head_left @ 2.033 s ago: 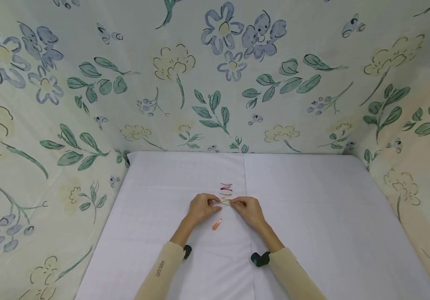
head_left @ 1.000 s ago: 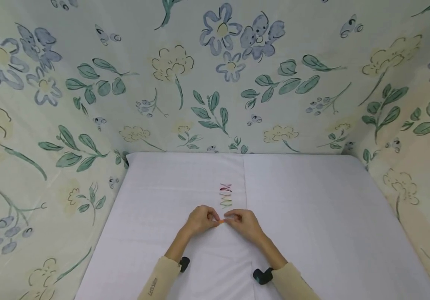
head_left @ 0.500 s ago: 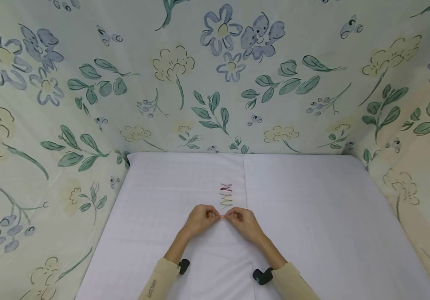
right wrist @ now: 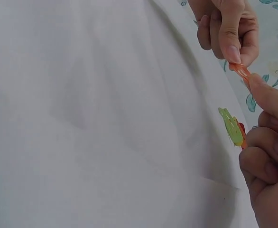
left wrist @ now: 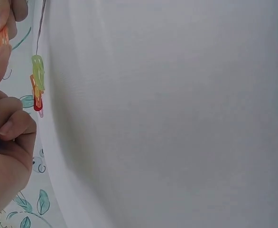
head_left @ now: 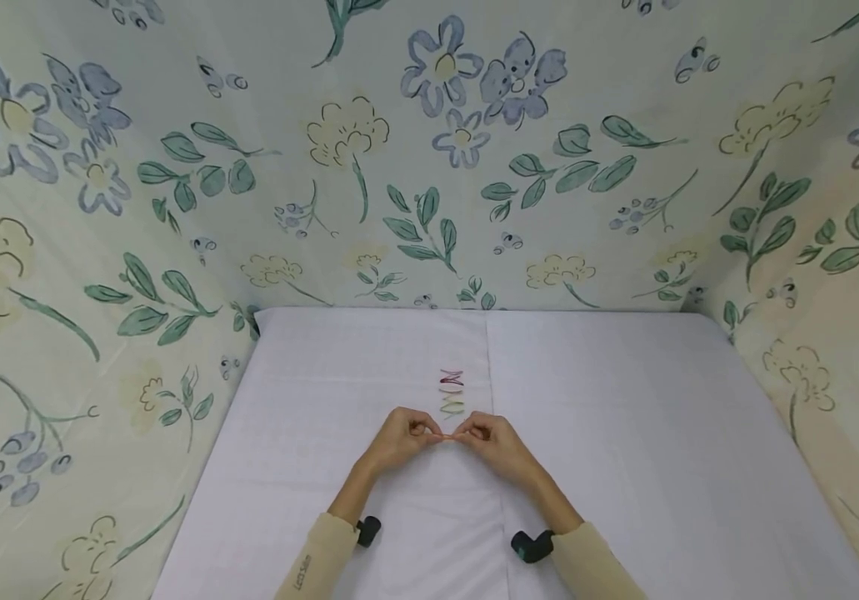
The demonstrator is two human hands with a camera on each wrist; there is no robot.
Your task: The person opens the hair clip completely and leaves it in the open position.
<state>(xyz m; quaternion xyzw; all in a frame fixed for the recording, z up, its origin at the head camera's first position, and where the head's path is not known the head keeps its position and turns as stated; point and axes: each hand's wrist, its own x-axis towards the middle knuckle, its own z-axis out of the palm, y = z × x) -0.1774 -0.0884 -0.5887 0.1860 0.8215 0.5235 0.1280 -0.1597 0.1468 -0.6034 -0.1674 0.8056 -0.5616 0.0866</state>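
Note:
Between my two hands is an orange snap hair clip (head_left: pixel 447 437), its ends pinched by thumb and fingers on either side. My left hand (head_left: pixel 402 437) has one end and my right hand (head_left: pixel 495 442) the other. Both wrist views show the orange clip stretched between the fingertips, partly covered by them. Just beyond the hands, several more snap clips lie in a column on the white cloth. A dark red clip (head_left: pixel 451 377) is farthest, with pale pink and yellowish ones behind the green clip (left wrist: pixel 38 71), which is nearest the hands.
White cloth (head_left: pixel 609 433) covers the table, with a seam running from front to back right of the clips. Floral fabric (head_left: pixel 429 150) hangs behind the table and at both sides. Dark wrist cameras (head_left: pixel 531 547) sit at the beige sleeves (head_left: pixel 594 562).
Two seconds ago both hands were at the green clip while the orange one lay on the cloth. They then drew nearer, picked up the orange clip, and now hold it level between them.

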